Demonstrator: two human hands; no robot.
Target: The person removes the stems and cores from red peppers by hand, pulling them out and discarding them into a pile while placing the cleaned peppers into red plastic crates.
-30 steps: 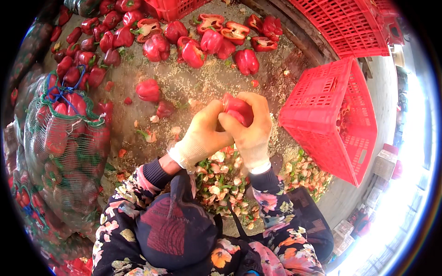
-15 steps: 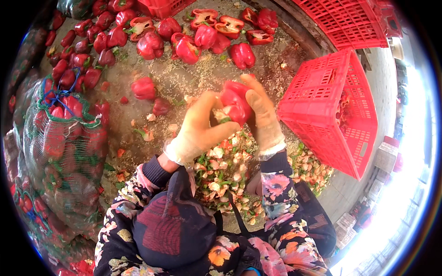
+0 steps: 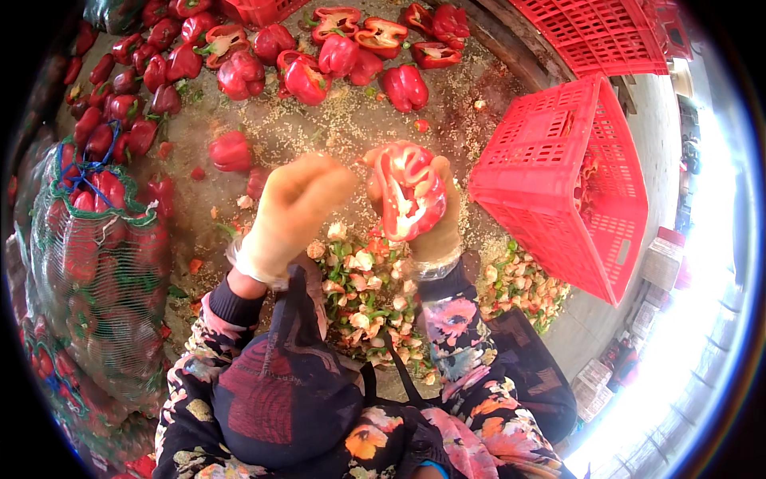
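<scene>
In a pale glove, my right hand holds up an opened red bell pepper, its pale hollow inside turned into view. My left hand, gloved as well, is raised to the left of the pepper and apart from it. Its fingers are curled closed and slightly blurred; whatever they may hold is hidden. Below both hands lies a heap of cut-out pepper cores with green stems. A whole red pepper rests on the ground beyond my left hand.
Several peppers, whole and cut open, lie at the far side among scattered seeds. A red plastic crate stands tilted at the right, with pepper pieces inside. Net sacks of peppers line the left. Another red crate is at the far right.
My left hand has come away from the pepper toward the left, its fingers closing. In my right hand the pepper has turned, and its cut inside now shows.
</scene>
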